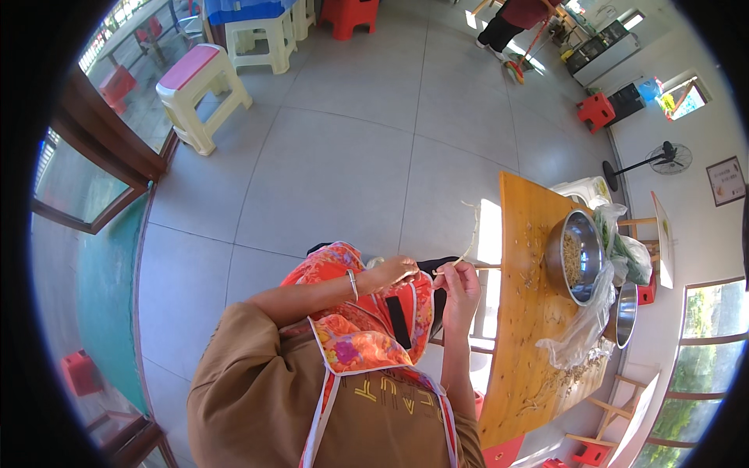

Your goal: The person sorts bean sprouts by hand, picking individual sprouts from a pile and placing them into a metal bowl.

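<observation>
Over my lap, my right hand (460, 285) pinches a thin pale root or stem (474, 228) between thumb and fingertips. Its long, slightly crooked length rises away from me and bends at the far tip. My left hand (391, 275), a silver bangle at its wrist, is beside the right one with its fingers curled. Whether something small is inside those fingers cannot be seen. Beneath both hands spreads a red floral apron (345, 345). To my right, a wooden table (526, 362) carries a steel basin (553, 257) with cut, straw-coloured pieces (571, 260) in it.
Plastic bags (576, 336), one with greens (629, 254), and a second steel basin (626, 316) crowd the table's far side; scraps (579, 374) litter its top. A stool (205, 96) stands front left. Ahead, another person (515, 26) holds a mop (515, 71). A fan (667, 158) stands by the wall.
</observation>
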Demonstrator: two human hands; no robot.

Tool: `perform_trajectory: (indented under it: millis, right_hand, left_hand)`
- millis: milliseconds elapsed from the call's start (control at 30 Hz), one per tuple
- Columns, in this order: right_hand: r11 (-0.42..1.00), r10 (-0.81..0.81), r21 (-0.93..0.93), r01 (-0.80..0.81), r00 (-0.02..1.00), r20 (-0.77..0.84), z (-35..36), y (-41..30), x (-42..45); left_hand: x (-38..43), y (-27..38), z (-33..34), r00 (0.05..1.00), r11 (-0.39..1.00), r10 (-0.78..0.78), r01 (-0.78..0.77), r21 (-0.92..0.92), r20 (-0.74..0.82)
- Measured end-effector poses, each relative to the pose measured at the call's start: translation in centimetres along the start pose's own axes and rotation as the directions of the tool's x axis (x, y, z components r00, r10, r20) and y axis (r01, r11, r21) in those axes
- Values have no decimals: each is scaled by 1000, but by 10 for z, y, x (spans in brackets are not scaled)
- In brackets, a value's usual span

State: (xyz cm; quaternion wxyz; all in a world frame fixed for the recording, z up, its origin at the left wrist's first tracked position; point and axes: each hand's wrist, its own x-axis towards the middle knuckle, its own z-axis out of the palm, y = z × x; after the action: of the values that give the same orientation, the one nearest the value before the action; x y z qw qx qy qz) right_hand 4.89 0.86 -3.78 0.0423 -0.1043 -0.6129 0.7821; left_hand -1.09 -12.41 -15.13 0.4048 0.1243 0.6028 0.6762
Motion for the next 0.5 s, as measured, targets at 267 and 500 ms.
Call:
perform_trajectory:
  millis: [267, 500]
  right_hand:
    - [887, 224, 385, -254, 967, 122, -32, 24, 18]
    - [933, 219, 274, -235, 972, 87, -40, 34, 22]
  left_hand:
    - [-23, 57, 13, 994, 896, 20, 31, -443, 110]
    - [-26, 59, 10, 969, 958, 12, 59, -280, 248]
